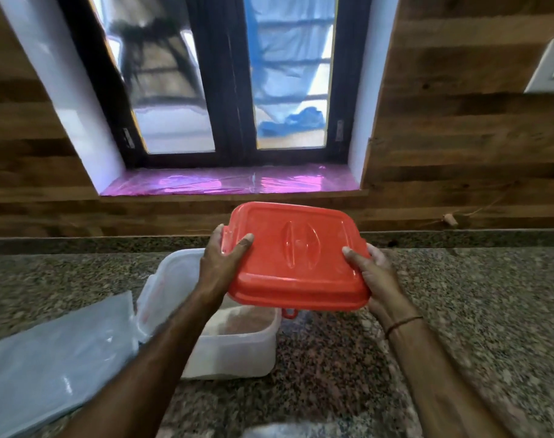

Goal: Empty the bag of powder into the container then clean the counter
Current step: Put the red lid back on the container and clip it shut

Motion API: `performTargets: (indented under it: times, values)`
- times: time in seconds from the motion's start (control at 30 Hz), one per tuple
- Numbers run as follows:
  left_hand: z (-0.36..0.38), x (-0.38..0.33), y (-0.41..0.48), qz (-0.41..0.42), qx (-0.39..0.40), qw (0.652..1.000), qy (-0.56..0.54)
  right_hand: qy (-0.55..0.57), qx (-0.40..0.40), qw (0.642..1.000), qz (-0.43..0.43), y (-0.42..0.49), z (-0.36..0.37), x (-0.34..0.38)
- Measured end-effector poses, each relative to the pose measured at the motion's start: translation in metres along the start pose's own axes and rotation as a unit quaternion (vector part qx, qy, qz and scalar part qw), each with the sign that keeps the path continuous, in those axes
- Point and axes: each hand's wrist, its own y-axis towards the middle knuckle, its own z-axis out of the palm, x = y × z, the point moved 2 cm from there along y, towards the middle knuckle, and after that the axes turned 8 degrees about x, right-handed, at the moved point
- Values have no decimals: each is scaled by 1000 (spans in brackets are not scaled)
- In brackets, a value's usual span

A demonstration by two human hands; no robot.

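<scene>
Translucent white plastic container (237,352) is sitting open on the speckled granite desk (459,295), with brownish powder (247,324) showing inside. One red rectangular plastic lid (297,263) is hovering just above it, its long axis running left to right and its top face tilting toward the camera. Both hands are gripping it: the left hand (220,267) is curling round the left short edge, the right hand (373,276) round the right. One clear plastic bag (57,352) is lying flat just beside the container's left. Granite is stretching wide to the right, ending at the wooden wall (459,137).
</scene>
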Motion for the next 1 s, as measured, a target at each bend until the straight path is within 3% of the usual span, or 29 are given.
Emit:
performTargets:
  times: [0.1, 0.3, 0.6, 0.8, 1.0]
  values:
    - [-60, 22, -1, -34, -35, 999, -6, -59, 0, 998, -15, -4, 60, -17]
    - [-133, 65, -10, -92, -16, 996, -15, -178, -23, 984, 16, -17, 135, -62]
    - [-146, 98, -6, -128, -14, 991, 28, -300, -61, 951, 47, -30, 151, -86]
    - [-149, 110, -4, -139, 5, 990, 6, -403, -85, 911, 36, -38, 161, -87]
    - [-151, 123, 3, -172, -2, 985, -21, -397, -58, 913, 71, -39, 158, -83]
